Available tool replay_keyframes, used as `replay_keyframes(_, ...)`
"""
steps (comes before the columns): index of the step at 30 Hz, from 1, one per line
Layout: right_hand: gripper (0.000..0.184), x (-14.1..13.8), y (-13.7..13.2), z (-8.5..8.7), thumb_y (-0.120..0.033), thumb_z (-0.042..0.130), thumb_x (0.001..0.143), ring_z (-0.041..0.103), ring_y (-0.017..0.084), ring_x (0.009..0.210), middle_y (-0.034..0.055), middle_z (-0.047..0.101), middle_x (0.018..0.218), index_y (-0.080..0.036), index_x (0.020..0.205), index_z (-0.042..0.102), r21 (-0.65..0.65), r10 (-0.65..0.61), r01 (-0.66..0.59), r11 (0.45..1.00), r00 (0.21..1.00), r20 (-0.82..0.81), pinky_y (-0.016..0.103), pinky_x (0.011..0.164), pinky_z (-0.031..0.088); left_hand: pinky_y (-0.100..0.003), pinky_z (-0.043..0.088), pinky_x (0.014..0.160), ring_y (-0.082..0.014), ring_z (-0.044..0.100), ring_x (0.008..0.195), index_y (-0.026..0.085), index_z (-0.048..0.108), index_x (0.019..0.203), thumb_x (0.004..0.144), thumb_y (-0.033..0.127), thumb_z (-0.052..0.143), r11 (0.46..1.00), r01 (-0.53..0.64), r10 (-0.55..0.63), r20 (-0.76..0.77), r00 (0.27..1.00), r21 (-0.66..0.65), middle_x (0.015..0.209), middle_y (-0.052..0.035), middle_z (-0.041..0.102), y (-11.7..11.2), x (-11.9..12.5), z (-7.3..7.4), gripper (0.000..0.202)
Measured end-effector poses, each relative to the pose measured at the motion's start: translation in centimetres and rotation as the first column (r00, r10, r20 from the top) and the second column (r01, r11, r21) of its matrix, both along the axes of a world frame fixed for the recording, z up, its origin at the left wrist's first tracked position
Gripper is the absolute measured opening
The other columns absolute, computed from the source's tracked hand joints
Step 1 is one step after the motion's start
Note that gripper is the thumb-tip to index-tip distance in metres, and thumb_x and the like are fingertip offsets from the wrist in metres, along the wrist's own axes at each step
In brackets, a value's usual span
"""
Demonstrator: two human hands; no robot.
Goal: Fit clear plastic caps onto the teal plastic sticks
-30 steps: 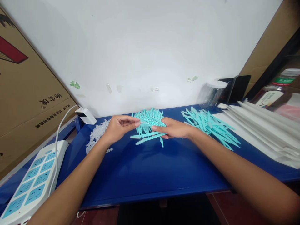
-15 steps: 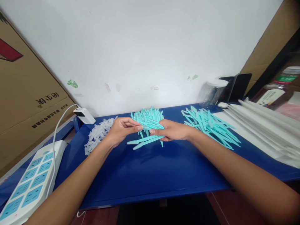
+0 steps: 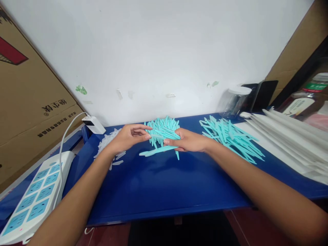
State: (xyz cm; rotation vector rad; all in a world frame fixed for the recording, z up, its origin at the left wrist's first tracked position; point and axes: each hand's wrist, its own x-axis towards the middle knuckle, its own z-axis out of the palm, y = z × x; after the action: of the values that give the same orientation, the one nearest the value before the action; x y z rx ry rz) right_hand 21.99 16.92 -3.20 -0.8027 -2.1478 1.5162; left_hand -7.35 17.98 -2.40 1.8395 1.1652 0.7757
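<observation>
My right hand point(image 3: 188, 139) is closed around several turquoise eyebrow razors point(image 3: 161, 149), their narrow ends pointing left. The thumb and forefinger of my left hand point(image 3: 133, 136) are close together at a small translucent blade cap point(image 3: 155, 135), by the tip of one held razor; whether the cap is seated on it I cannot tell. Just behind the hands lies a heap of turquoise razors point(image 3: 165, 123), partly covered by them. Loose translucent caps point(image 3: 106, 140) are piled beside my left wrist, which hides part of them.
On the blue table point(image 3: 164, 191), another razor pile point(image 3: 228, 136) lies right, beside stacked white sheets point(image 3: 284, 140). A clear jar point(image 3: 234, 102) stands near the wall. A white power strip point(image 3: 38, 194) and a corded white device point(image 3: 94, 125) are at left, near a cardboard box point(image 3: 30, 102).
My left hand has shifted slightly left and up. The caps by its wrist are spread differently, with some nearer me. The lower razors in my right hand have drawn closer together.
</observation>
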Motion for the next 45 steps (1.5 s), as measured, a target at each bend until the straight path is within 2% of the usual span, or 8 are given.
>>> replay_keyframes(2, 0.053, 0.4, 0.1, 0.3, -0.065, 0.066, 0.093, 0.038, 0.008, 0.047, -0.0060, 0.047, 0.051, -0.016, 0.073, 0.062, 0.037, 0.013, -0.015, 0.999, 0.999, 0.044, 0.024, 0.049, 0.031, -0.026, 0.050, 0.068, -0.0164, 0.066, 0.072, 0.018, 0.079, 0.104, 0.074, 0.052, 0.087, 0.999, 0.044, -0.042, -0.284, 0.958, 0.001, 0.078, -0.0022, 0.073, 0.6, -2.7, 1.3, 0.046)
replay_keyframes(5, 0.057, 1.0, 0.4, 0.5, -0.068, 0.062, 0.094, 0.041, 0.009, 0.047, -0.0050, 0.050, 0.051, -0.013, 0.096, 0.077, 0.022, 0.034, -0.036, 0.999, 0.996, 0.088, 0.024, 0.050, 0.032, -0.026, 0.043, 0.057, -0.0151, 0.057, 0.062, 0.020, 0.080, 0.095, 0.069, 0.057, 0.086, 0.974, 0.102, -0.205, -0.590, 0.781, -0.204, 0.067, 0.0013, 0.064, 1.4, -6.4, 2.4, 0.046)
replay_keyframes(9, 0.067, 1.2, 0.7, 0.1, -0.073, 0.056, 0.095, 0.035, 0.008, 0.046, -0.0050, 0.046, 0.053, -0.013, 0.111, 0.080, -0.052, 0.010, -0.002, 0.999, 0.991, 0.135, 0.023, 0.046, 0.026, -0.026, 0.039, 0.055, -0.0150, 0.052, 0.060, 0.021, 0.077, 0.093, 0.057, 0.056, 0.089, 0.965, -0.028, -0.169, -0.705, 0.689, -0.259, 0.066, 0.0035, 0.055, 2.1, -8.9, 2.1, 0.052)
replay_keyframes(15, 0.062, 1.0, 0.8, -0.3, -0.072, 0.060, 0.094, 0.033, 0.008, 0.048, -0.0082, 0.034, 0.053, -0.014, 0.107, 0.074, -0.076, -0.013, 0.021, 0.997, 0.993, 0.114, 0.022, 0.046, 0.024, -0.027, 0.041, 0.059, -0.0195, 0.059, 0.069, 0.021, 0.080, 0.086, 0.052, 0.055, 0.089, 0.944, -0.126, -0.172, -0.781, 0.601, -0.306, 0.073, -0.0014, 0.066, 2.6, -9.3, 1.3, 0.049)
replay_keyframes(21, 0.048, 0.9, 0.5, 0.1, -0.064, 0.069, 0.091, 0.038, 0.008, 0.051, -0.0081, 0.040, 0.062, -0.019, 0.102, 0.058, -0.113, -0.103, 0.109, 0.988, 0.993, 0.056, 0.021, 0.047, 0.030, -0.027, 0.048, 0.067, -0.0230, 0.068, 0.080, 0.023, 0.081, 0.084, 0.060, 0.060, 0.085, 0.936, -0.048, -0.234, -0.716, 0.658, -0.349, 0.081, -0.0040, 0.076, 2.6, -9.1, 0.8, 0.045)
replay_keyframes(29, 0.044, 0.4, 0.7, -0.5, -0.061, 0.065, 0.095, 0.031, 0.008, 0.048, 0.0006, 0.067, 0.067, -0.018, 0.100, 0.058, -0.020, -0.069, 0.069, 0.997, 0.997, 0.018, 0.023, 0.046, 0.025, -0.028, 0.052, 0.072, -0.0233, 0.071, 0.084, 0.022, 0.077, 0.083, 0.064, 0.064, 0.084, 0.939, 0.031, -0.255, -0.632, 0.732, -0.343, 0.084, -0.0048, 0.078, 2.5, -8.0, 0.4, 0.047)
replay_keyframes(39, 0.043, 0.6, 0.6, -0.2, -0.058, 0.072, 0.090, 0.033, 0.008, 0.050, -0.0003, 0.066, 0.071, -0.020, 0.089, 0.052, -0.024, -0.092, 0.092, 0.995, 0.996, 0.009, 0.023, 0.046, 0.024, -0.029, 0.051, 0.071, -0.0236, 0.070, 0.082, 0.021, 0.078, 0.082, 0.062, 0.063, 0.086, 0.939, 0.013, -0.240, -0.630, 0.739, -0.343, 0.082, -0.0054, 0.078, 2.5, -7.7, 0.4, 0.048)
replay_keyframes(45, 0.045, 1.2, 0.7, 1.0, -0.062, 0.066, 0.092, 0.041, 0.011, 0.054, -0.0005, 0.062, 0.067, -0.019, 0.084, 0.057, 0.080, -0.160, 0.161, 0.984, 0.987, -0.017, 0.025, 0.052, 0.033, -0.029, 0.051, 0.071, -0.0242, 0.071, 0.083, 0.021, 0.078, 0.083, 0.062, 0.062, 0.086, 0.936, 0.021, -0.248, -0.619, 0.745, -0.350, 0.083, -0.0057, 0.078, 2.4, -7.6, 0.4, 0.047)
